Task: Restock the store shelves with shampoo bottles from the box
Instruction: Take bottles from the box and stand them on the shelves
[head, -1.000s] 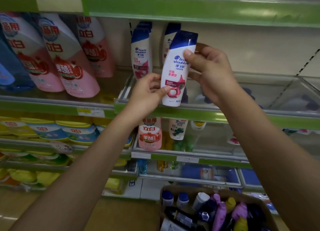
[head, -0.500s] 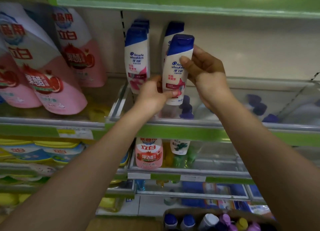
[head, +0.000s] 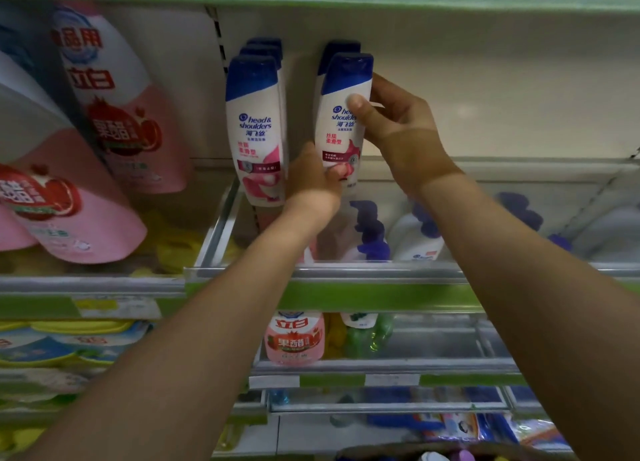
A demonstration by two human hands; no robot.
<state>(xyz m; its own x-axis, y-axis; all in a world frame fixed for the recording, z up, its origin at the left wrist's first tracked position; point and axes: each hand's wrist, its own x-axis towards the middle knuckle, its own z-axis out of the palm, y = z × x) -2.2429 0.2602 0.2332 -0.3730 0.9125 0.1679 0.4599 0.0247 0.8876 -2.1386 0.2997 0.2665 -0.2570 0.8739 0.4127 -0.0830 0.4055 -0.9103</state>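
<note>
Both hands hold the shampoo bottle (head: 341, 121) upright — right hand (head: 398, 128) gripping high, left hand (head: 313, 180) pinching its base — near the shelf (head: 346, 289) front edge.

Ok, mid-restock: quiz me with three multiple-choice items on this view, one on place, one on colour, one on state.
1. Where is the held shampoo bottle?
A. right of the left-hand bottle row
B. in the box
C. on the lowest shelf

2. What colour is its cap?
A. pink
B. dark blue
C. yellow

3. How is the bottle held?
A. left hand only
B. both hands grip it
C. neither hand touches it

Answers: 1 A, it stands in front of another bottle, beside that row. 2 B, the cap shows dark blue. 3 B, the right hand holds its upper part, the left its base.
</note>
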